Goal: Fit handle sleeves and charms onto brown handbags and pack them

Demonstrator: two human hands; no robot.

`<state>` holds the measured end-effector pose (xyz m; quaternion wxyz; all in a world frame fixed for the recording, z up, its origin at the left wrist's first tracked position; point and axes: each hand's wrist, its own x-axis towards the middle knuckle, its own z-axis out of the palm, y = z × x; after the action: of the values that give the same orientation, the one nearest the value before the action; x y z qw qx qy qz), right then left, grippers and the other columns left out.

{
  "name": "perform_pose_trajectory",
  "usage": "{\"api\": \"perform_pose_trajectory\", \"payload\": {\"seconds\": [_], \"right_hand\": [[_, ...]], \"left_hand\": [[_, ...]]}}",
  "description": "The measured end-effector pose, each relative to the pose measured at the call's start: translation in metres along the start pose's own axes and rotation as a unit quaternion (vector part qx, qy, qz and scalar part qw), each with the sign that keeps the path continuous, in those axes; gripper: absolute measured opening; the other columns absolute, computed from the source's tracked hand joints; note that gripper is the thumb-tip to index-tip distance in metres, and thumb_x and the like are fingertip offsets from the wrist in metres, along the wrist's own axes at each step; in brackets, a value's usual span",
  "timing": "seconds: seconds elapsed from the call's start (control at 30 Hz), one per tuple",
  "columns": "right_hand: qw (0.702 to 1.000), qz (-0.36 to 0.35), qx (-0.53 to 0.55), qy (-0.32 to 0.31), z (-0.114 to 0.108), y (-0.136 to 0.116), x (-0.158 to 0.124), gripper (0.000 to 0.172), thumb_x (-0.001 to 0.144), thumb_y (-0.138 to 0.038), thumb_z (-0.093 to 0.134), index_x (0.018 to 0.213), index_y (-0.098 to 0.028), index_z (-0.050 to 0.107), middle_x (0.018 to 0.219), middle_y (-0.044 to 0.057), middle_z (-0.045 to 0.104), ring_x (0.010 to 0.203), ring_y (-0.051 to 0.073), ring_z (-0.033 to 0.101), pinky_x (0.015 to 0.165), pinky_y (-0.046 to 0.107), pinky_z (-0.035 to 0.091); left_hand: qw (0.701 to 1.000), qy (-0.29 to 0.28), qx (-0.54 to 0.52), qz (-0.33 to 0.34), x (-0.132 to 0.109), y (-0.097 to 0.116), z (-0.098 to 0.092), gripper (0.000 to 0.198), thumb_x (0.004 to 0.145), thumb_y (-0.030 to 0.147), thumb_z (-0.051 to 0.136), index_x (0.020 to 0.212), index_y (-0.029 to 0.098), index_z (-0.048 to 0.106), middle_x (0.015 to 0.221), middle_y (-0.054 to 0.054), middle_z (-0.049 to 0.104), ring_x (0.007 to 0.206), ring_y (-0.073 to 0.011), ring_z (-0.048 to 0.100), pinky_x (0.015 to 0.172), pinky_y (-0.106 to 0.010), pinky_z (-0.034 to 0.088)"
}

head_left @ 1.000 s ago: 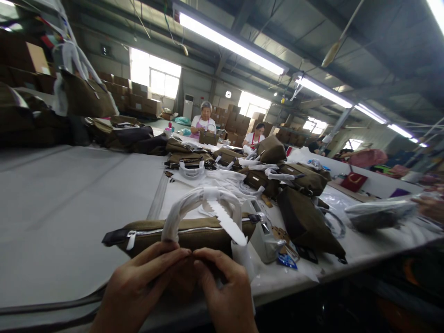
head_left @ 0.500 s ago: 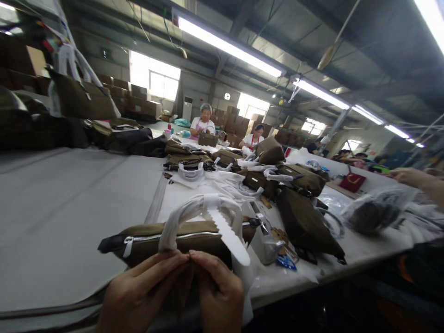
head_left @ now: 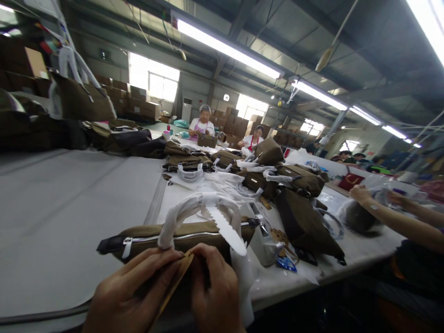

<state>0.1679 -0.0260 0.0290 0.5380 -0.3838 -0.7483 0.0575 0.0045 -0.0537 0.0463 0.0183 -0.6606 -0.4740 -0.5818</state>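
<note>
We are pinching a tan strip (head_left: 175, 283) in the fingertips of our left hand (head_left: 128, 284) and right hand (head_left: 215, 284), in front of the olive bag (head_left: 201, 240) at lower centre. Right of centre, another bag (head_left: 261, 188) is showing a pale plate (head_left: 255, 180) too small to read, the white table (head_left: 79, 199) is filling the left, and two co-workers (head_left: 203, 124) are working beneath tube lights (head_left: 227, 48).

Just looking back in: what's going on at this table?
A person's left hand and right hand pinch a tan piece in front of an olive bag with wrapped handles. More bags lie heaped beyond it on the table. Off to the right, a co-worker's hand is at a dark bundle.
</note>
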Motion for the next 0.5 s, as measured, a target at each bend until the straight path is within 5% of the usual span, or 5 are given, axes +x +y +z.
{"api": "perform_pose_trajectory", "payload": {"seconds": [0.17, 0.33, 0.5], "right_hand": [[0.988, 0.127, 0.087, -0.018, 0.002, -0.001, -0.003, 0.013, 0.095, -0.024, 0.06, 0.101, -0.025, 0.071, 0.088, 0.002, 0.076, 0.081, 0.02, 0.075, 0.072, 0.025, 0.058], [0.98, 0.129, 0.147, -0.03, -0.008, -0.006, 0.012, 0.009, 0.093, -0.021, 0.064, 0.096, -0.024, 0.072, 0.083, 0.0, 0.074, 0.077, 0.016, 0.073, 0.07, 0.022, 0.057], [0.991, 0.08, 0.107, -0.006, -0.008, -0.007, 0.014, 0.013, 0.093, -0.016, 0.063, 0.092, -0.022, 0.074, 0.082, 0.001, 0.072, 0.077, 0.015, 0.071, 0.073, 0.022, 0.055]], "left_hand": [[0.999, -0.037, 0.002, 0.002, -0.003, -0.005, 0.0, 0.021, 0.096, 0.052, 0.066, 0.106, 0.036, 0.076, 0.093, 0.012, 0.084, 0.072, -0.008, 0.08, 0.076, -0.004, 0.057], [0.997, -0.079, -0.009, -0.016, -0.011, -0.014, 0.001, 0.016, 0.095, 0.046, 0.07, 0.108, 0.037, 0.074, 0.094, 0.014, 0.083, 0.074, -0.009, 0.08, 0.073, -0.003, 0.058], [0.999, -0.031, -0.015, 0.003, -0.012, -0.006, -0.006, 0.018, 0.096, 0.043, 0.069, 0.111, 0.036, 0.075, 0.105, 0.008, 0.081, 0.086, -0.0109, 0.08, 0.087, -0.011, 0.06]]}}
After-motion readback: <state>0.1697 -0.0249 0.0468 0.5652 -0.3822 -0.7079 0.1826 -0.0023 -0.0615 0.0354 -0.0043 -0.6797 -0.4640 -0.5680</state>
